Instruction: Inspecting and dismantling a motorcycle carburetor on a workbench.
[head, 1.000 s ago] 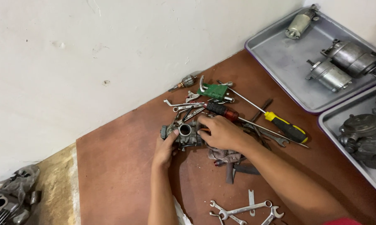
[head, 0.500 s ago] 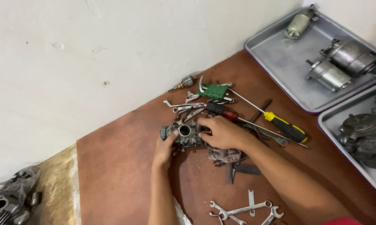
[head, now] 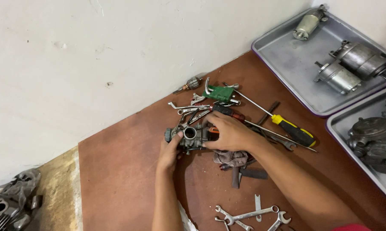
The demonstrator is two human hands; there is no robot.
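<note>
A small grey metal carburetor [head: 188, 135] rests on the brown board [head: 124, 171] near the wall. My left hand [head: 170, 152] grips its left and lower side, thumb up against the round bore. My right hand [head: 229, 133] lies over its right side, fingers closed on the body. Just behind the hands is a heap of spanners [head: 191, 110], a green clamp-like tool [head: 218, 92] and a red-handled screwdriver [head: 228, 112]. A dirty rag [head: 229, 157] lies under my right wrist.
A yellow-and-black screwdriver [head: 292, 130] lies to the right. Two grey trays sit at the right: the far tray [head: 287, 72] holds starter motors, the near tray [head: 347, 141] engine parts. Several spanners [head: 248, 214] lie near the front edge. An engine cylinder [head: 9, 205] sits at the lower left.
Both hands stay on the carburetor; my right hand's fingers have shifted slightly over its right side. Nothing else has moved.
</note>
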